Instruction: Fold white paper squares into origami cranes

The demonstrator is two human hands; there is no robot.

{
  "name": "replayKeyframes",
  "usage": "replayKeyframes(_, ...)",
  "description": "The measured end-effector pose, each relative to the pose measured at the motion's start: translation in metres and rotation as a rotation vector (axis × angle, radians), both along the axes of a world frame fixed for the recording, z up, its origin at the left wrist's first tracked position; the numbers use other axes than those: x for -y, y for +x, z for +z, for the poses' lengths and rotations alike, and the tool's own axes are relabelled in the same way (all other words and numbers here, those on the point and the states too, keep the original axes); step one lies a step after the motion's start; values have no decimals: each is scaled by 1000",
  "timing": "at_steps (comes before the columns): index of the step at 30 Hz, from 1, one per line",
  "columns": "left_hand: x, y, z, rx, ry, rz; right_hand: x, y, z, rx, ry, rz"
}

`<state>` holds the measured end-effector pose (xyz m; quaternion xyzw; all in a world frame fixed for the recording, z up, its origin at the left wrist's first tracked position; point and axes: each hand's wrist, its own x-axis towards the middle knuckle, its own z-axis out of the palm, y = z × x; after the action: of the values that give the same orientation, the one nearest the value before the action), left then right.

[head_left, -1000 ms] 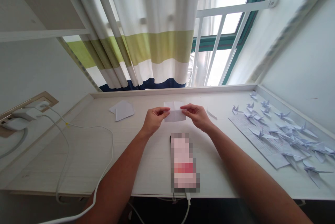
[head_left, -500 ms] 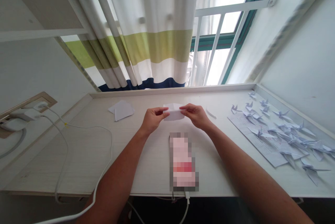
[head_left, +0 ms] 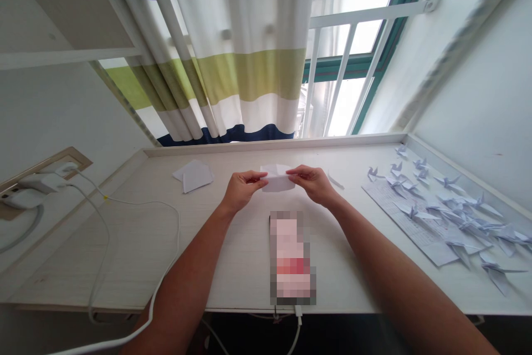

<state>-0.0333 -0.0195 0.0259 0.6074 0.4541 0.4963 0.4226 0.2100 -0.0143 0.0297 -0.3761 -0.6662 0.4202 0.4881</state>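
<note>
Between my two hands is a small white sheet of paper [head_left: 277,180], with crease lines across it and its near part bending down. My left hand [head_left: 246,186] pinches its left edge between thumb and fingers. At the right edge, my right hand [head_left: 308,179] grips it the same way. The paper is held over the far middle of the white desk [head_left: 241,255]. Below it on the desk lies a phone [head_left: 291,258] with a blurred screen and a cable plugged into its near end.
Several folded paper cranes [head_left: 461,211] cover the right side, some on a printed sheet [head_left: 415,233]. Loose white paper squares [head_left: 197,176] lie at the left back. A thin paper strip [head_left: 336,179] sits right of my hands. White cables [head_left: 178,222] run from the wall socket [head_left: 41,178].
Both hands keep their pinch on the paper, which stays nearly in place. The whole view has shifted very slightly.
</note>
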Motion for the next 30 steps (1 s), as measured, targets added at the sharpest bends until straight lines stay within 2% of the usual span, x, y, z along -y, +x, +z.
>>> replayKeyframes(7,1,0,4,-104,-2,115,1,0,0,129,64,-53)
replayKeyframes(20,0,1,1,-149,-39,70,-1,-1,0,318,107,-125)
replayKeyframes(24,-2,1,-1,-240,57,110,-3,-1,-4,369,179,-166)
replayKeyframes(27,-1,3,0,-256,118,96,-3,-1,-5,351,207,-149)
replayKeyframes(30,3,6,3,-271,60,55,0,-2,-1,336,253,-77)
